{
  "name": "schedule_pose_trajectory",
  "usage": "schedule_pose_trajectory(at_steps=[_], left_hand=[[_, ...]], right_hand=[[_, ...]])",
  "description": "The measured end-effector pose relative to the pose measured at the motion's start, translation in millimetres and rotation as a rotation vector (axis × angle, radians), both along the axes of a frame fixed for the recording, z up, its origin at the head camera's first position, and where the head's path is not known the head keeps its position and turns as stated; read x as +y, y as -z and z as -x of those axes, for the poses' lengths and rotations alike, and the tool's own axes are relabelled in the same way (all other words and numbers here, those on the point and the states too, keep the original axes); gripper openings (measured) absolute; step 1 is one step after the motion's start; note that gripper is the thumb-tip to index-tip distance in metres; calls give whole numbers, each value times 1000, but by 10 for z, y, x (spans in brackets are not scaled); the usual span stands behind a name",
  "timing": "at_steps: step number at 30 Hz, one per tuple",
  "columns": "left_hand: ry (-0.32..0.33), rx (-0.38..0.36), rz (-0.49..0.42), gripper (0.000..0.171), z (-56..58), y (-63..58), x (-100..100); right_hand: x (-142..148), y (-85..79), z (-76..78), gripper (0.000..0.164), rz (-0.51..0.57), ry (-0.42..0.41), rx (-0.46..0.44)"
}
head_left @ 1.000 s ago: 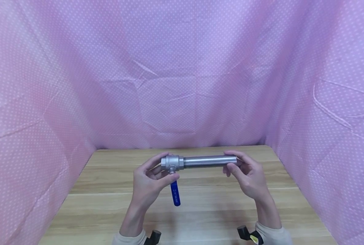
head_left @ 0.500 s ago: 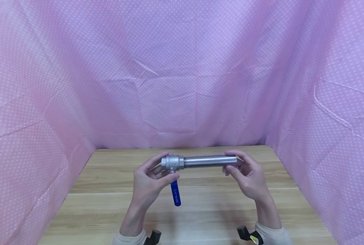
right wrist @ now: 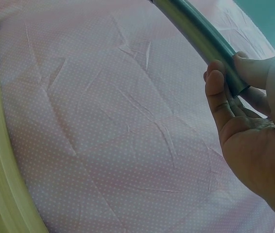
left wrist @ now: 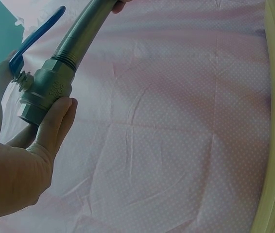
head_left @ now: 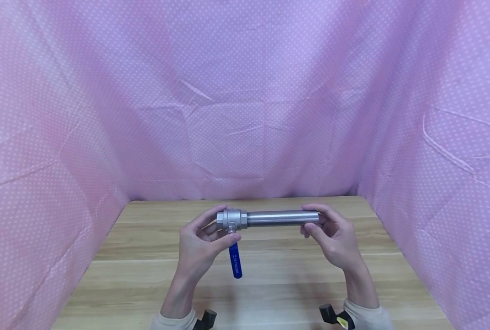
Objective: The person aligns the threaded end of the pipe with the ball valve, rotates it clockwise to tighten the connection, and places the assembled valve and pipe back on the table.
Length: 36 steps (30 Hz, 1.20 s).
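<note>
A metal ball valve (head_left: 233,219) with a blue lever handle (head_left: 235,262) is joined at its right end to a straight steel pipe (head_left: 279,217). Both are held level above the table. My left hand (head_left: 199,247) grips the valve body, its thumb by the base of the lever. Screw threads show where the pipe meets the valve (left wrist: 45,90) in the left wrist view. At the pipe's free end my right hand (head_left: 336,236) pinches it between thumb and fingers; the right wrist view shows the pipe (right wrist: 200,41) slanting up from that hand (right wrist: 254,131).
Underneath lies a wood-grain table (head_left: 269,284). Pink cloth with white dots (head_left: 245,114) hangs behind the table and along both sides. A black wrist device (head_left: 206,319) sits at the left sleeve, and another black device (head_left: 328,314) at the right.
Both hands keep their holds in nearly the same place. The pipe's right end and the lever shift only very slightly.
</note>
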<state>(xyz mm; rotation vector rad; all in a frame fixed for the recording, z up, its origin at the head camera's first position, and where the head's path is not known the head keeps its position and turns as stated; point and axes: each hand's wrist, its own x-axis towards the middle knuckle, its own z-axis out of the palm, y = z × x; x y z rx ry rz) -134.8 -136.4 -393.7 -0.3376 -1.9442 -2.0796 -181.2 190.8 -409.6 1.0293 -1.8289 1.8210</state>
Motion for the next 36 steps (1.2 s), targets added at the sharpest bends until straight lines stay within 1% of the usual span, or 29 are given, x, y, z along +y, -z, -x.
schedule_pose_trajectory(at_steps=[10, 21, 28, 36], left_hand=[[9, 6, 3, 68, 12, 7, -18], [14, 7, -3, 68, 30, 0, -27], [17, 10, -5, 69, 29, -1, -31], [15, 7, -12, 67, 34, 5, -34]], right_hand=[[-4, 14, 2, 40, -18, 8, -6], [-20, 16, 15, 39, 0, -2, -21], [-43, -10, 9, 45, 20, -15, -46], [-60, -6, 14, 47, 23, -30, -35]])
